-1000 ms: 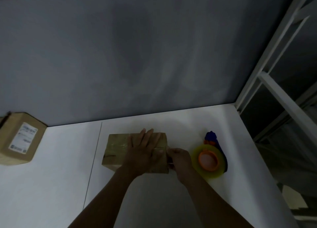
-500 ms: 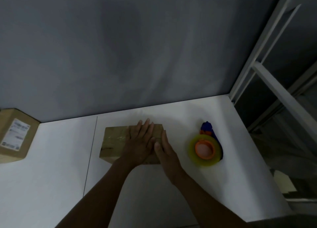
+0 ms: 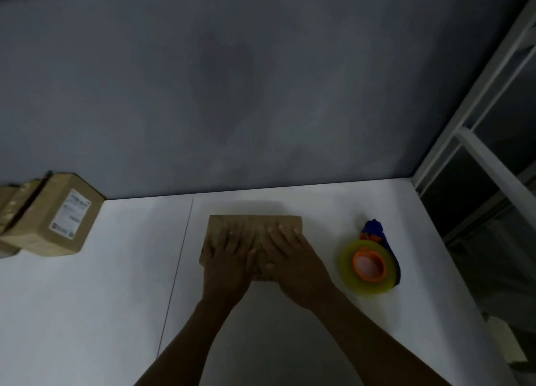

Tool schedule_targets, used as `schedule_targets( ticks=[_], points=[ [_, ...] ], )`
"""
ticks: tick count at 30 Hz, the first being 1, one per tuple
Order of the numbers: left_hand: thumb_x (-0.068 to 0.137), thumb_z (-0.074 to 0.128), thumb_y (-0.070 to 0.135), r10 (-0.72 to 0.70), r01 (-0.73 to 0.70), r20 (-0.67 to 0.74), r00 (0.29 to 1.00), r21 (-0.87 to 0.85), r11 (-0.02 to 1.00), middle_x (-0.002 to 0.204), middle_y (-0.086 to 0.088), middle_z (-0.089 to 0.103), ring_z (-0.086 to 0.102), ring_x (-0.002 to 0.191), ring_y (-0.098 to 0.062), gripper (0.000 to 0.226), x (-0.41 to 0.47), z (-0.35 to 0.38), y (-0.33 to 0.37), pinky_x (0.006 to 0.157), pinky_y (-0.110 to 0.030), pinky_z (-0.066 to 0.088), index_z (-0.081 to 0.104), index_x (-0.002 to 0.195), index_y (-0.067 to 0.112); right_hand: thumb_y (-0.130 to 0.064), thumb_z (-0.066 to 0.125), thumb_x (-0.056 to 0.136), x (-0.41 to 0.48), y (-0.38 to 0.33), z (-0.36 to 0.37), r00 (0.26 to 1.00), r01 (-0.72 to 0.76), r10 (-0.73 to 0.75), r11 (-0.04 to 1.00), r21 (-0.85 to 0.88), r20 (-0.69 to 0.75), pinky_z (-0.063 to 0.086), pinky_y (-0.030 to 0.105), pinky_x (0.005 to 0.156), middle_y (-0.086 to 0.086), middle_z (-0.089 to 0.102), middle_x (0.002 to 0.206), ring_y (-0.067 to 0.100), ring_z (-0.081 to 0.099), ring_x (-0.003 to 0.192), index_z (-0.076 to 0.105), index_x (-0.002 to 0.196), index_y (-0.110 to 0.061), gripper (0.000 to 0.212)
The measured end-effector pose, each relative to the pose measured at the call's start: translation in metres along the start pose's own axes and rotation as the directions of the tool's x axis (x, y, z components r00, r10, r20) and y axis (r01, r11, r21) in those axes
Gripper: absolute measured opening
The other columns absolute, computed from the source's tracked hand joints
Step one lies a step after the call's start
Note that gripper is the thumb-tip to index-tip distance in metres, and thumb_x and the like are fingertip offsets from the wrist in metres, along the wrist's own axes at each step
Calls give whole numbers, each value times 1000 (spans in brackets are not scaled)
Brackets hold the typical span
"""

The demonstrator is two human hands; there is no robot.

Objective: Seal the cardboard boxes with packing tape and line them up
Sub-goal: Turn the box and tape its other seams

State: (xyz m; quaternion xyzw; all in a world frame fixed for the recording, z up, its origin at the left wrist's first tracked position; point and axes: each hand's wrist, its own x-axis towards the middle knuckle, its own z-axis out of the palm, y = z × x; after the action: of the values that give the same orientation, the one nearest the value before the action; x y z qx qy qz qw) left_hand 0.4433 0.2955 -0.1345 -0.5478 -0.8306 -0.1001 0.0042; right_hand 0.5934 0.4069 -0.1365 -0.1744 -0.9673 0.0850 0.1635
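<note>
Pressed flat on small brown cardboard box (image 3: 255, 221): left hand (image 3: 229, 258), right hand (image 3: 293, 261), grip released. Box may be slid askew by uneven pressure.

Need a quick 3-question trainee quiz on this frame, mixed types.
1. True or false: the left hand and right hand both press flat on the cardboard box.
2. The tape dispenser lies where? A: left of that box; B: right of it; C: on it.
3. Fill in: the second box, at the left by the wall, bears a white ____.
Key: 1 true; 2 B; 3 label.
</note>
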Motion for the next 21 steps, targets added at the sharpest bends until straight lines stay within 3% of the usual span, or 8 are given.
schedule_targets(
  ticks=[3, 7, 12, 15, 17, 19, 21],
  points=[
    [102, 12, 47, 4, -6, 60, 998, 44, 999, 152, -10, 34, 21, 143, -31, 54, 3, -2, -8, 110, -53, 22, 36, 143, 22, -32, 35, 95, -1, 1, 5, 997, 8, -4, 998, -55, 75, 26, 45, 110, 7, 43, 146, 28, 35, 137, 44, 140, -16, 48],
    [99, 11, 52, -62, 60, 66, 996, 40, 997, 155, -8, 28, 21, 143, -32, 53, -1, -4, -16, 108, -57, 27, 24, 146, 31, -41, 16, 102, -4, 2, -3, 980, -123, 126, 992, -27, 153, 25, 37, 110, 4, 45, 145, 23, 42, 133, 49, 137, -14, 55],
    [89, -5, 70, -230, 220, 182, 956, 72, 973, 160, -14, 6, 15, 144, -39, 80, -5, -2, -32, 109, -55, 31, 20, 152, 27, -46, 17, 101, -13, 6, -12, 950, -259, 250, 966, 21, 187, 38, 36, 106, 5, 42, 147, 21, 42, 134, 44, 141, -11, 60],
    [90, 20, 69, -326, 348, 202, 923, -84, 934, 160, -14, 1, 25, 140, -40, 75, -2, -6, -27, 98, -49, 45, 14, 153, 27, -49, 14, 101, -10, 4, -14, 920, -370, 355, 927, 67, 169, 44, 29, 100, 6, 53, 138, 20, 49, 128, 54, 133, -10, 64],
    [90, 44, 62, -375, 403, 160, 913, -213, 890, 155, -17, 18, 46, 125, -37, 84, 1, -12, -24, 88, -42, 49, 9, 153, 20, -47, 17, 101, 0, 4, -23, 892, -444, 434, 894, 59, 123, 45, 26, 97, 3, 59, 131, 18, 52, 124, 59, 128, -14, 59],
    [86, 58, 55, -357, 378, 126, 926, -347, 858, 143, -15, 35, 52, 112, -28, 90, 2, -12, -25, 79, -35, 48, 11, 152, 15, -39, 33, 101, 7, 17, -28, 880, -466, 453, 881, 76, 143, 32, 27, 107, 3, 46, 143, 20, 39, 132, 47, 138, -16, 46],
    [84, 62, 53, -311, 325, 106, 945, -448, 833, 135, -11, 42, 51, 108, -20, 91, 1, -10, -24, 79, -30, 46, 15, 150, 12, -35, 40, 99, 8, 29, -29, 877, -462, 433, 879, 118, 207, 20, 25, 113, 3, 23, 156, 20, 24, 141, 31, 147, -15, 53]
  ],
)
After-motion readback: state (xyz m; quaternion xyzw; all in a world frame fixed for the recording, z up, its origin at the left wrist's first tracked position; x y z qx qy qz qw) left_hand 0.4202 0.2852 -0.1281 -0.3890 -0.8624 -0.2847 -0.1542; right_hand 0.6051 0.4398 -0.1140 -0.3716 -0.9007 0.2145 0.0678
